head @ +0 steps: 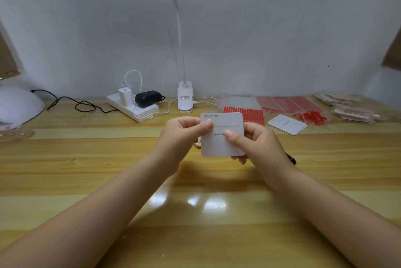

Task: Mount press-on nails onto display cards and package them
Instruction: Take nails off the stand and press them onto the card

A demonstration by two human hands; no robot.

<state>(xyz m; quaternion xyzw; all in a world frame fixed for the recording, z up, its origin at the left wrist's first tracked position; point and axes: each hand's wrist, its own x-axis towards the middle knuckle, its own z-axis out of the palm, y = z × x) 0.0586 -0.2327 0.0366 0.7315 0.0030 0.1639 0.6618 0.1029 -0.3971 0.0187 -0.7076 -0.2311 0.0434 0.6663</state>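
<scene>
Left hand [184, 131] and right hand [253, 140] each pinch the white display card [221, 144] above the wooden table [86, 159].

— What does the right hand [256, 142] hide?
— Its thumb covers the end of the display card's [222, 135] printed word; something dark [290, 158] shows just beyond its wrist, unidentifiable.

My head camera looks forward and down over the wooden desk [86, 159], close above it, facing the white wall [282, 40] behind.
</scene>
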